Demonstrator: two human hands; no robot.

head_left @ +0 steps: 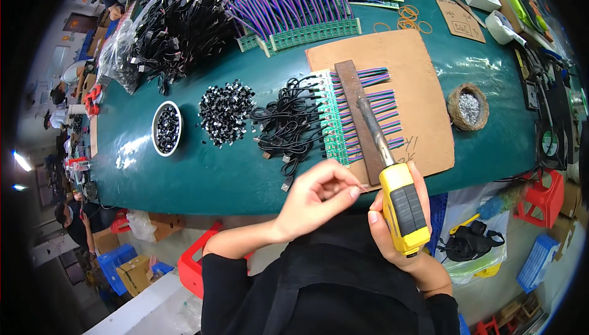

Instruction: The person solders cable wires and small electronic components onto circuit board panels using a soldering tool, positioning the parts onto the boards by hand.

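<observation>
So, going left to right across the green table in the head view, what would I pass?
White bowl of black parts → loose pile of black clips → tangle of black cables → green circuit strip → striped wires on cardboard → small woven nest of solder bits.

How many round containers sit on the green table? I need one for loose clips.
2. A white bowl of black clips stands left, beside the loose clip pile; a brown woven bowl of silvery bits stands right of the cardboard sheet. Others may be hidden.

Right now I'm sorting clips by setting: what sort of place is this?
Most likely an electronics assembly workshop: the right hand holds a yellow soldering iron over green circuit strips with striped wires, and black cable bundles are heaped on the green table.
</observation>
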